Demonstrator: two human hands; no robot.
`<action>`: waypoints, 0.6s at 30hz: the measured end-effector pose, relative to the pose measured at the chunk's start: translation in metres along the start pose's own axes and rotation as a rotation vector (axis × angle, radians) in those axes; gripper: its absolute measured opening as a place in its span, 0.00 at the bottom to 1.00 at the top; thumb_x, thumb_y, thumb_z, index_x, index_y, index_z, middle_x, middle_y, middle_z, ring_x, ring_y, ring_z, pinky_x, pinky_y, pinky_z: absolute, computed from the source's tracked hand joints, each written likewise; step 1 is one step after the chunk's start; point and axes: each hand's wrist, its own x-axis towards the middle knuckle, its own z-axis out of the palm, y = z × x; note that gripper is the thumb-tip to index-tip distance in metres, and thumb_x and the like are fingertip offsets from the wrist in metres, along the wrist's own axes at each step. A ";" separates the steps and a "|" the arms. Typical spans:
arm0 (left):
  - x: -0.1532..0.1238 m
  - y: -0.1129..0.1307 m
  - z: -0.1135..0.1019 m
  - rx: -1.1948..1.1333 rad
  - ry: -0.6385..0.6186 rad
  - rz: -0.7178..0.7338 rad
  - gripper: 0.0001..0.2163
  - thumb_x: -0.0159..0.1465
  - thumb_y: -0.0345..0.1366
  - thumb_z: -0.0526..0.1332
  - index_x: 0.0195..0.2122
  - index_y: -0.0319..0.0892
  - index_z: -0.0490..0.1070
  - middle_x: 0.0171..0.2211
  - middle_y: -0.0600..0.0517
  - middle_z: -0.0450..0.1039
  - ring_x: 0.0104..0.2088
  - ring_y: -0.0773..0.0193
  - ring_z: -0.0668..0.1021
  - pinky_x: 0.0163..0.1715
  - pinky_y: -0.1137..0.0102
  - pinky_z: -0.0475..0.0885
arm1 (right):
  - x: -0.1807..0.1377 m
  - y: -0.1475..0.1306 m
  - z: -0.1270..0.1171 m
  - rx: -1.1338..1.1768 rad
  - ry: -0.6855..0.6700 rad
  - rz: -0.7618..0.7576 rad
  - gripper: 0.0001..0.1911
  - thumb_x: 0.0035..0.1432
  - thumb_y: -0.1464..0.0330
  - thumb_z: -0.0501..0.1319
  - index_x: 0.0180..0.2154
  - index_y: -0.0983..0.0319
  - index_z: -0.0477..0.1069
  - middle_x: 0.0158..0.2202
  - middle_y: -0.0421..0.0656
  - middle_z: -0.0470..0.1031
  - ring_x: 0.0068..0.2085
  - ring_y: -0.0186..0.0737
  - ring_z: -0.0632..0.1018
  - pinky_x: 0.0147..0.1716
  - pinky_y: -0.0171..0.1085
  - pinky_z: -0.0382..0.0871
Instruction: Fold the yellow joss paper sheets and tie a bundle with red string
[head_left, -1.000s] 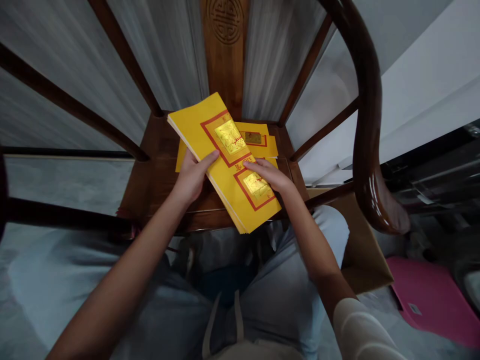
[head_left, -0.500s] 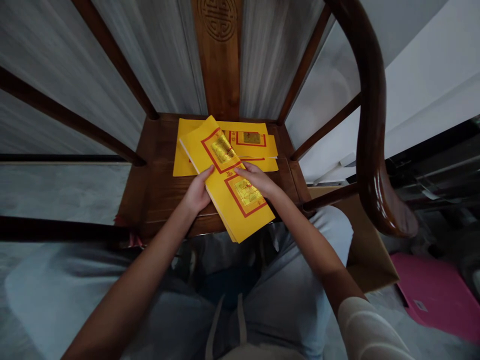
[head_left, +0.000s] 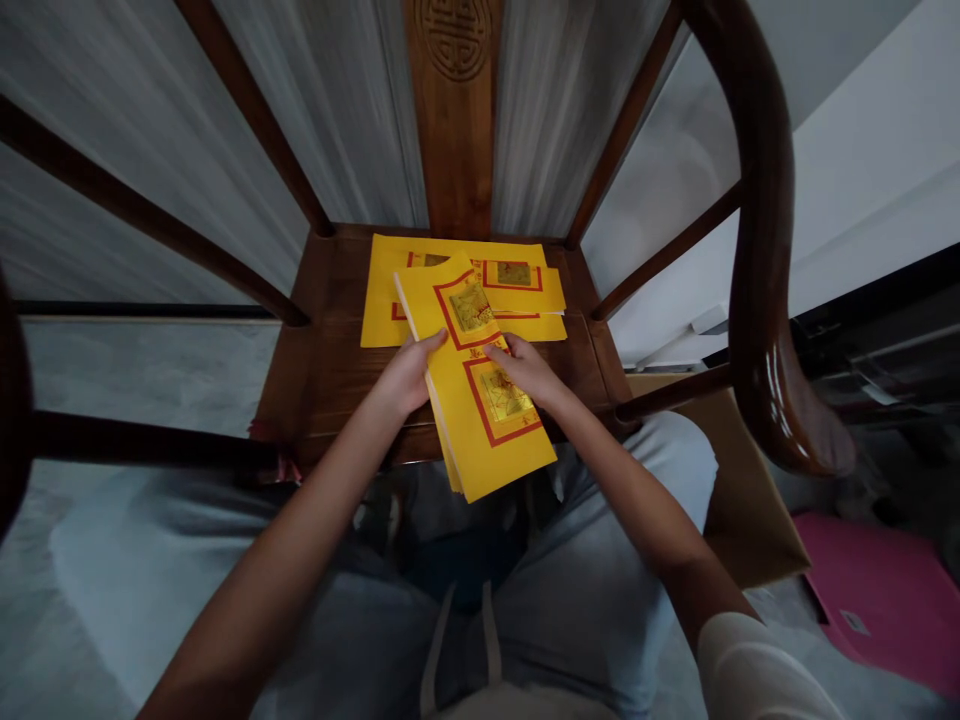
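Streaky grey wall (head_left: 367,110), in the head view, backs a glossy wooden chair (head_left: 769,220). Above its seat's (head_left: 330,360) front edge, the left hand (head_left: 411,376) and right hand (head_left: 531,370) pinch opposite long sides of a slanted yellow paper stack (head_left: 456,400) bearing red-framed gold foil rectangles (head_left: 502,395); flat yellow sheets (head_left: 382,285) lie behind.

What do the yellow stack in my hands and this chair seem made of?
Yellow stack: probably matte paper, from its thin layered edges; its gold patches shine like foil. Chair: apparently varnished wood, with grain on its backrest and glossy highlights on its armrest.
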 end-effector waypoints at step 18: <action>-0.020 -0.011 0.017 -0.024 -0.078 -0.232 0.20 0.61 0.23 0.67 0.56 0.32 0.78 0.47 0.37 0.85 0.48 0.44 0.87 0.54 0.53 0.82 | -0.009 -0.002 -0.011 -0.440 0.169 -0.284 0.09 0.65 0.59 0.60 0.43 0.57 0.68 0.47 0.47 0.82 0.53 0.51 0.81 0.56 0.49 0.76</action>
